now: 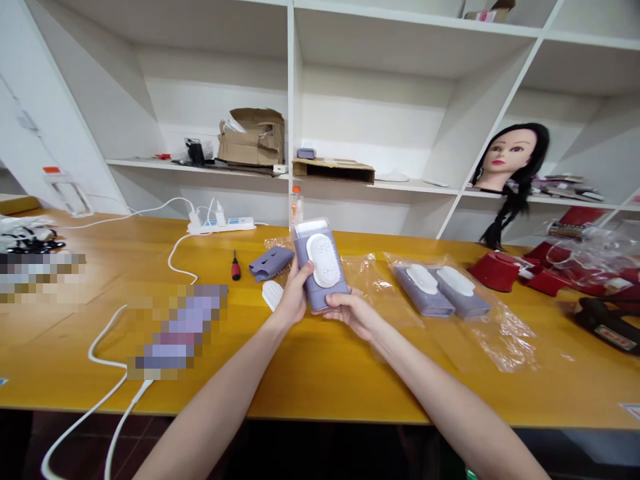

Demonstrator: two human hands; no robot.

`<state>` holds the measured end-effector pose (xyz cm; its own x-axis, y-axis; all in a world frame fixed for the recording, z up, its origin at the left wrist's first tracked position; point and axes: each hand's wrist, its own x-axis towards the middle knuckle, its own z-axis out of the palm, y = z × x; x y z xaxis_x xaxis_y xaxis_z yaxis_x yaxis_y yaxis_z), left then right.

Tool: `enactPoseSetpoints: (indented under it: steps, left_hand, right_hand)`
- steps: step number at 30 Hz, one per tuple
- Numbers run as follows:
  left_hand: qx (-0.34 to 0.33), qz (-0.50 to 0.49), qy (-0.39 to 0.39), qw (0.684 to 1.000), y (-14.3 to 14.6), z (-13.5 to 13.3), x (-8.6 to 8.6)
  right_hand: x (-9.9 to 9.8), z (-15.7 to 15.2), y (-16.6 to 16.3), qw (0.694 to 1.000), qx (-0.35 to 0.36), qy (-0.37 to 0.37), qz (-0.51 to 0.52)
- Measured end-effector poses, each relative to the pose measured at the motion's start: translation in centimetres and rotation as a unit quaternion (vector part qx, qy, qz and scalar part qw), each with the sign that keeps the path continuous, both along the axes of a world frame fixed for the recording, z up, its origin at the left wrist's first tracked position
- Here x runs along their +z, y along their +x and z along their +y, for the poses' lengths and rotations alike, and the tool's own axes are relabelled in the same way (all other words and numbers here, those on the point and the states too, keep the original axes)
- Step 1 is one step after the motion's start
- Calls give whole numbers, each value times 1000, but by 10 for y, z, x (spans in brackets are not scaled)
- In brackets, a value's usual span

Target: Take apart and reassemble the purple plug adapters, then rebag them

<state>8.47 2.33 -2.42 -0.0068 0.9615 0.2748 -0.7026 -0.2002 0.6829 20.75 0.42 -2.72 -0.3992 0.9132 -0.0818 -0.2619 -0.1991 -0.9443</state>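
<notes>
Between my two hands I hold a purple box-shaped device with a white oval pad on its face, tilted up above the table. My left hand grips its left side, thumb near the oval pad. The fingers of my right hand are closed on its lower right corner, thumb on the front. Just left of the device lie a purple cover piece with cut-outs and a white oval part, partly hidden by my left hand. To the right, two similar purple devices with white ovals rest on clear plastic.
A red-and-black screwdriver, a blurred-out phone-like item with white cables and a power strip are on the left. Clear plastic wrap, red parts and a black tool lie right. Shelves behind hold a mannequin head and cardboard boxes.
</notes>
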Motion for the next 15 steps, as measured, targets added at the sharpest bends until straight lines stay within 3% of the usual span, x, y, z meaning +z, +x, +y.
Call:
enactPoseSetpoints:
  steps: [4,8,15]
  left_hand:
    - [-149,5,-35,988,-8,0,-2]
    - [-149,6,-37,988,-6,-4,-1]
    - [-192,9,-73,979,-2,-10,1]
  right_hand:
    - [-1,-6,-1,998,48,-32,-12]
    - [1,-7,3,995,88,-37,-27]
    - [-3,-5,9,996,65,33,-43]
